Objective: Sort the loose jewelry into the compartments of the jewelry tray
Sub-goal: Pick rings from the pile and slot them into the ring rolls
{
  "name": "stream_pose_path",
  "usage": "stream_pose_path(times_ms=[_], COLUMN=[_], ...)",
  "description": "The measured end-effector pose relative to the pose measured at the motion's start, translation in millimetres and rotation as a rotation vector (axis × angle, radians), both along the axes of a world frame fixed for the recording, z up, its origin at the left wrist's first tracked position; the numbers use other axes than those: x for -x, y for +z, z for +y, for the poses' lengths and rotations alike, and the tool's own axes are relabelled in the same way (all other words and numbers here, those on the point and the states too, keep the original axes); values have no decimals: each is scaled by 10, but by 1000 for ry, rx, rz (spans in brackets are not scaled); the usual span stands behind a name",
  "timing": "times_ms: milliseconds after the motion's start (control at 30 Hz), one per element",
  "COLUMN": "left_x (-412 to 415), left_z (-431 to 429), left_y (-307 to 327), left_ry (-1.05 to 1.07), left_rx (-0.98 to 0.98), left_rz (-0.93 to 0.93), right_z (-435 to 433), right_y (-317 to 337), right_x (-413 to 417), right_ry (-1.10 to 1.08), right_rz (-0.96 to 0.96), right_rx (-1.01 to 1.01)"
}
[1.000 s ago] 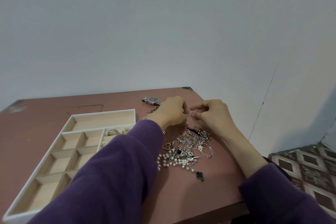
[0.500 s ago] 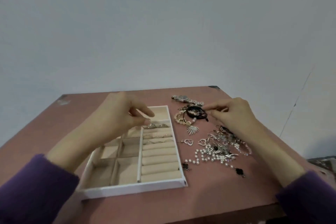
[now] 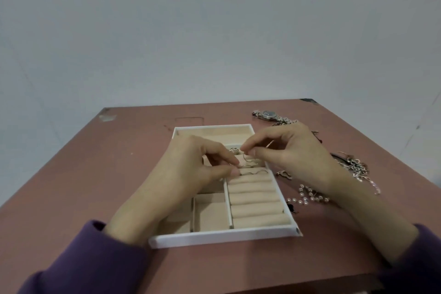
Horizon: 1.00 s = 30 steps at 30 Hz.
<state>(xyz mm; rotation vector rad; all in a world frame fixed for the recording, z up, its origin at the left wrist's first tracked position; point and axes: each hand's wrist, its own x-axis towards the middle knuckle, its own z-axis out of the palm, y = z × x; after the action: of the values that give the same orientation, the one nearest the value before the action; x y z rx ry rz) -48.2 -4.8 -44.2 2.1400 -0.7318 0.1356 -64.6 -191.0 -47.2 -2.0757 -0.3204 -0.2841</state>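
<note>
White jewelry tray (image 3: 222, 236) with beige lining, flat on the reddish table (image 3: 102, 174), long axis running away from the viewer. Right column filled with padded ring rolls (image 3: 255, 200) lying crosswise; two thin wire earrings (image 3: 249, 170) tucked among the upper rolls, a small silvery piece (image 3: 235, 149) at the far end of that column, too small to identify. Left part split into square compartments (image 3: 211, 212), the visible ones bare; one long compartment (image 3: 214, 132) across the far end, bare where visible.

Left hand (image 3: 191, 169) over the tray's middle, thumb and forefinger pinched together at the end of an earring wire. Right hand (image 3: 293, 153) over the tray's right edge, thumb and forefinger pinched on a fine wire above the rolls. Purple sleeves (image 3: 83, 260) on both arms.

Loose jewelry to the right of the tray, partly hidden by the right forearm: pearl beads (image 3: 304, 196), tangled silver chains (image 3: 358, 167), a small heart-shaped charm (image 3: 284, 174). Wristwatch (image 3: 268, 114) near the table's far edge.
</note>
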Motion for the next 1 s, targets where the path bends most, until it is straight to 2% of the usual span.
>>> stream_pose_path(times_ms=[267,1000], left_x=[-20,-20], left_z=[10,12], left_y=[-3,-62], left_ry=[-14,-51], left_rx=[63,-156], left_rz=[33,-85], right_z=[-13,19], right_y=[-19,51], right_x=[-28,99], right_ry=[-22,83], right_rz=[-8,66], right_rx=[-6,-52])
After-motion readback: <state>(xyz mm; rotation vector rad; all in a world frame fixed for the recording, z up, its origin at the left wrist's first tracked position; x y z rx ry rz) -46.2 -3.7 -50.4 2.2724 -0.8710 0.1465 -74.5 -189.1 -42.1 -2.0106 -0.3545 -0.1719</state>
